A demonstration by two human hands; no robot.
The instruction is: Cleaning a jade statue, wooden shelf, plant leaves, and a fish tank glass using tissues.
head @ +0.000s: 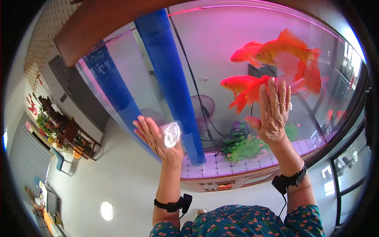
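Observation:
A large aquarium [213, 44] stands before me, with several orange-red fish [242, 83] inside. My right hand [274, 115] is raised at its front glass, palm towards the glass, fingers nearly straight; something small and white shows by its little finger. Beside the blue vertical panels, my left hand [161, 139] is up with its fingers spread. A crumpled clear or white piece [172, 134] shows at the thumb side of that hand; whether it is held there is unclear. Black straps with small boxes circle both wrists.
Green plants [247, 149] and dark cables [189, 65] are inside the tank, above a wooden cabinet [225, 185]. A brown wooden edge [97, 26] juts in at the upper left. Farther left are a blue chair [60, 160] and a plant stand [71, 133]. Glass doors [352, 166] stand at the right.

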